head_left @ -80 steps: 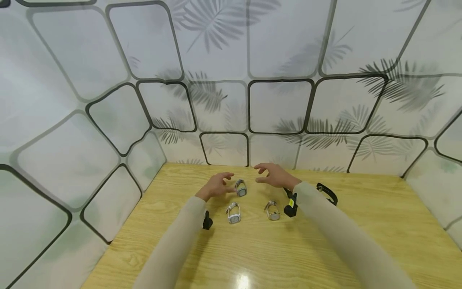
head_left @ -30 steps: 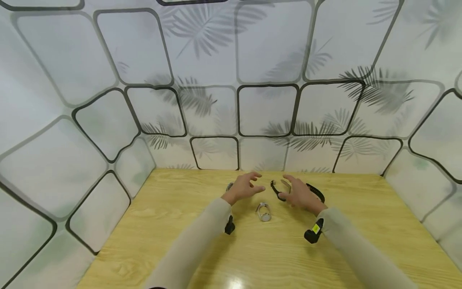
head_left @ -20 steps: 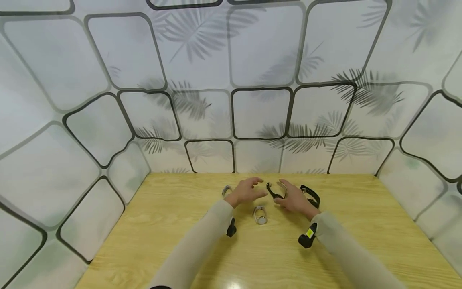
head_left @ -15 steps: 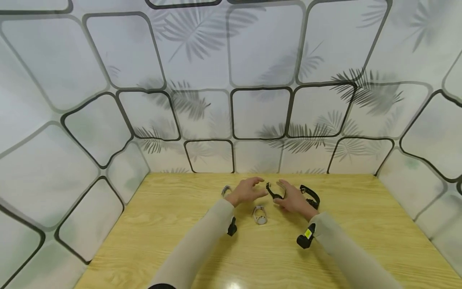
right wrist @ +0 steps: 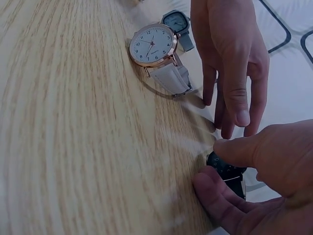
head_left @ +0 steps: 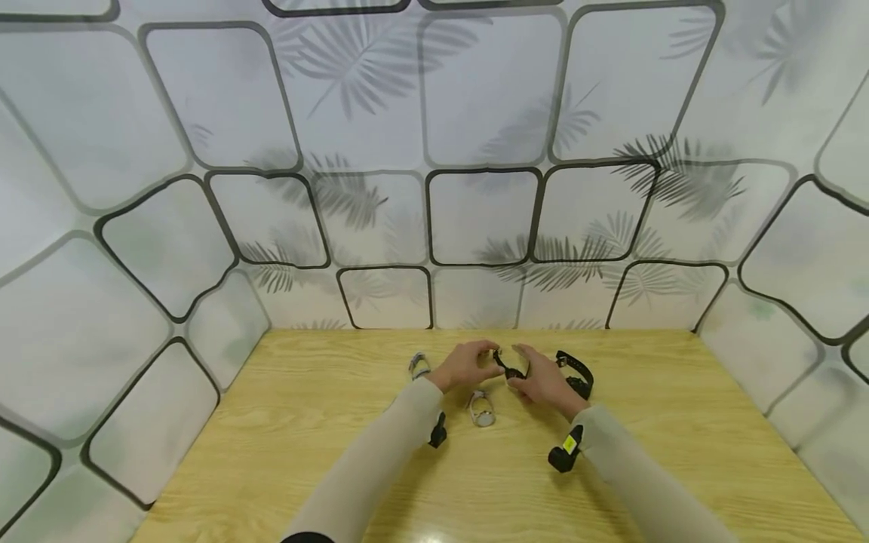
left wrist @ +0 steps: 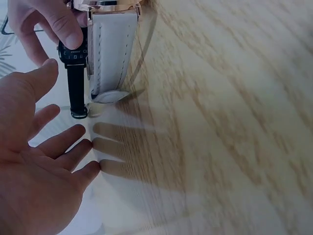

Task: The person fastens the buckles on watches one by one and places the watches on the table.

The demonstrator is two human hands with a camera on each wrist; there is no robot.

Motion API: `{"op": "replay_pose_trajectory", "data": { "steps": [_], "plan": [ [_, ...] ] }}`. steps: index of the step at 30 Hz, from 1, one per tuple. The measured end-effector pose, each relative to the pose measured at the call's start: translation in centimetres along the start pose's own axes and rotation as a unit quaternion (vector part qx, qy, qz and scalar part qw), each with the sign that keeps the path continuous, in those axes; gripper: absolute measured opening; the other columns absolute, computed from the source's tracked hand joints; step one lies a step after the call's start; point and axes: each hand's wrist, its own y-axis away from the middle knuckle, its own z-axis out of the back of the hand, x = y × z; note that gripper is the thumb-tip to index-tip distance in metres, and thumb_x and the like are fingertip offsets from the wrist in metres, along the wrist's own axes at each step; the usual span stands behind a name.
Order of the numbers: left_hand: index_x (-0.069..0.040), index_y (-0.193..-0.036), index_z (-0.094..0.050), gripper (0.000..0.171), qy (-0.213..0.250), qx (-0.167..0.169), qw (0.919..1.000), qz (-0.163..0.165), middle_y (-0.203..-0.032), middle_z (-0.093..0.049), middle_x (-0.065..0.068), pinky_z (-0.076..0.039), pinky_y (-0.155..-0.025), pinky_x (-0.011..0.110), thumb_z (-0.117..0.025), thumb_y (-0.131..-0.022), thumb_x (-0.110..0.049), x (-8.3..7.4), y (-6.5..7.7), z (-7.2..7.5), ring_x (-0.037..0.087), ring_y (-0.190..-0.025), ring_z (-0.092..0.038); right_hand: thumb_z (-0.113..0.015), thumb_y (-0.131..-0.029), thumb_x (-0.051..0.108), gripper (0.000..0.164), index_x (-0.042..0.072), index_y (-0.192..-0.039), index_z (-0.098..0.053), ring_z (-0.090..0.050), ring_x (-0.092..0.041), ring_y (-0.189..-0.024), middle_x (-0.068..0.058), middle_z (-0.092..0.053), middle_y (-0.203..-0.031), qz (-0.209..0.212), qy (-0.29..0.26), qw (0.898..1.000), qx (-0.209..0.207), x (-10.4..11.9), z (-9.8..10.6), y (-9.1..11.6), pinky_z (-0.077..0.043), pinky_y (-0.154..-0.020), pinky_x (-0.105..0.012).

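A dark watch with a black strap (head_left: 512,372) is pinched between the thumb and fingers of my right hand (head_left: 543,383) in the head view. The right wrist view shows the black dial (right wrist: 226,167) between thumb and forefinger. My left hand (head_left: 468,366) faces it from the left; in the left wrist view its fingers are spread, and a small gap parts them from the hanging black strap (left wrist: 76,90). Just in front of the hands stands a watch with a white strap (head_left: 483,411), rose-gold rim and white numbered dial (right wrist: 153,44).
Left of my left hand lies a grey-strapped watch (head_left: 419,366) with a squarish dark dial (right wrist: 175,21). Another black-strapped watch (head_left: 577,375) rests right of my right hand. The wooden table (head_left: 489,490) ends at a wall covering (head_left: 482,219) with leaf patterns.
At first both hands hovered apart above the watches. My right hand has since taken hold of the black watch, and my left hand has moved right, close to its strap. The view has shifted slightly.
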Motion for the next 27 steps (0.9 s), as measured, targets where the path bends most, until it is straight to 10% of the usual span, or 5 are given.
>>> {"op": "replay_pose_trajectory", "data": {
  "steps": [27],
  "plan": [
    [-0.010, -0.122, -0.072, 0.028, -0.029, 0.010, 0.9994, -0.018, -0.130, -0.068, 0.005, -0.051, -0.103, 0.044, -0.071, -0.100, -0.027, 0.00, -0.49, -0.50, 0.028, -0.117, -0.064, -0.067, -0.101, 0.017, 0.064, -0.008, -0.153, -0.039, -0.049, -0.012, -0.044, -0.002, -0.062, -0.057, 0.013, -0.007, 1.000, 0.012, -0.11, 0.09, 0.28, -0.043, -0.051, -0.030]
  ]
}}
